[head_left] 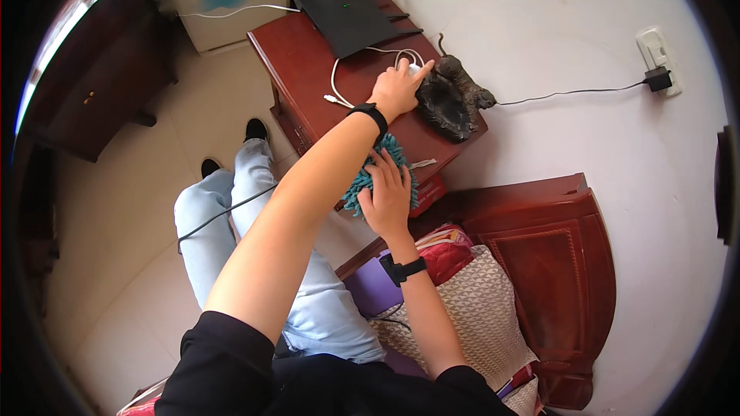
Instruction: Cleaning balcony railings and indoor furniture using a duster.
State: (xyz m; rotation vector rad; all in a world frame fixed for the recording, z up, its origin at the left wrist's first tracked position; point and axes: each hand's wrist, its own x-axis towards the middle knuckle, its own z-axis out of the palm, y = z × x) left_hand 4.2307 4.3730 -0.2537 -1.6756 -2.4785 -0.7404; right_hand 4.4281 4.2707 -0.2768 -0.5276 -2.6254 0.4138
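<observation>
My left hand (397, 91) reaches across the small reddish-brown cabinet (308, 81). Its fingers close around a small white object (415, 69) beside a looped white cable (334, 77); the exact kind is partly hidden. Right beside those fingertips is a dark sculpted ornament (443, 104) with a shallow basin and an animal-like figure. Nearer to me, my right hand (389, 192) grips a teal chenille duster (359, 183) at the cabinet's near end, its fingers spread over the shaggy strands. A thin whitish strip (422, 163) shows next to the duster.
A black router (343, 15) with several antennas stands at the cabinet's far end. A black adapter (657, 78) in the wall socket feeds a thin cord to the ornament. The wooden headboard (539, 277) and patterned pillow (462, 312) are at my right; a dark cabinet (92, 85) stands left.
</observation>
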